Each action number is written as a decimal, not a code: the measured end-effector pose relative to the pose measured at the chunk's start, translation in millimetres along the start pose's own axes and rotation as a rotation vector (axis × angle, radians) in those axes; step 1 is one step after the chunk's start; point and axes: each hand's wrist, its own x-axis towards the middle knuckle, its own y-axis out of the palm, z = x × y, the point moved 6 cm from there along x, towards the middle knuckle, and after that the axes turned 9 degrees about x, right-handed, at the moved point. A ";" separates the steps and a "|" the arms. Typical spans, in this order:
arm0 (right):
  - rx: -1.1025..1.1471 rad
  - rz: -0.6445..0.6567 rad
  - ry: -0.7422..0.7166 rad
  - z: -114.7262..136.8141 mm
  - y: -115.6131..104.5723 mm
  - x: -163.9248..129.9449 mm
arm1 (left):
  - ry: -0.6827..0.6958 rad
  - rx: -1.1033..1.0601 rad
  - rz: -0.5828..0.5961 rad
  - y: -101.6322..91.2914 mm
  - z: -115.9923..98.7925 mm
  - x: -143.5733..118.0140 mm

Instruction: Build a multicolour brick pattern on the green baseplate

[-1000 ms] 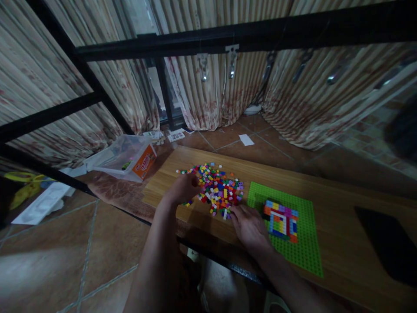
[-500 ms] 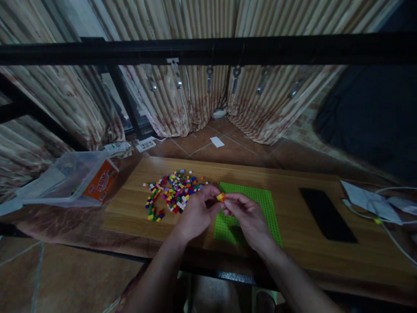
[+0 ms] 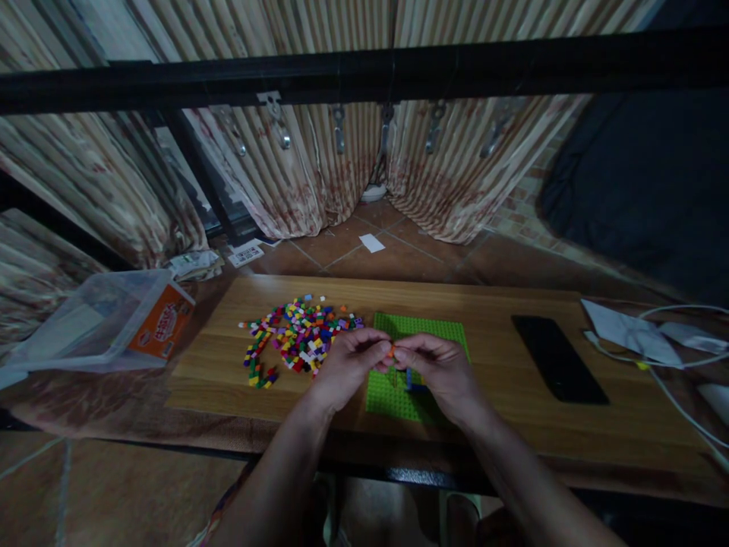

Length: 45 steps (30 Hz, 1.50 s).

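Note:
Over a green studded baseplate [image 3: 392,403], my left hand [image 3: 354,363] and my right hand [image 3: 437,372] meet fingertip to fingertip. Both pinch a small orange toy brick [image 3: 392,350], which is mostly covered by the fingers. Blue bricks [image 3: 411,382] show on the baseplate beneath my right hand, partly hidden by it. Left of the baseplate, close to my left hand, lies a loose pile of small coloured bricks [image 3: 301,327]. A curved line of bricks [image 3: 254,357] extends from the pile's left side.
A black phone-like slab [image 3: 560,358] lies on the wooden board [image 3: 490,425] to the right, near white cables [image 3: 654,372] and a white paper [image 3: 620,327]. A clear plastic box [image 3: 102,304] with an orange label stands at the left. A black rail [image 3: 364,72] with hooks crosses behind.
My fingers have closed more tightly around the brick; the yellow seen on it earlier is now hidden. The view has shifted slightly, and blue bricks have come into sight under my right hand.

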 end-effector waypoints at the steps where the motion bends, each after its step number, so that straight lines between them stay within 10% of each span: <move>1: 0.008 -0.005 0.007 -0.9 -1.1 0.0 | -0.013 -0.033 0.002 1.2 1.4 0.0; 12: 0.340 -0.023 0.168 0.2 -0.9 -3.8 | -0.024 -0.294 0.037 3.9 -2.5 -2.7; 22: 0.405 -0.002 0.392 -8.0 5.6 -9.1 | 0.206 0.097 -0.015 7.1 -11.5 -3.6; 32: 0.102 -0.009 0.348 -9.5 10.9 -10.7 | 0.342 0.518 -0.064 10.7 -11.7 -7.2; 45: 0.244 -0.052 0.246 -9.1 13.3 -13.1 | 0.333 0.324 -0.124 12.1 -11.2 -11.7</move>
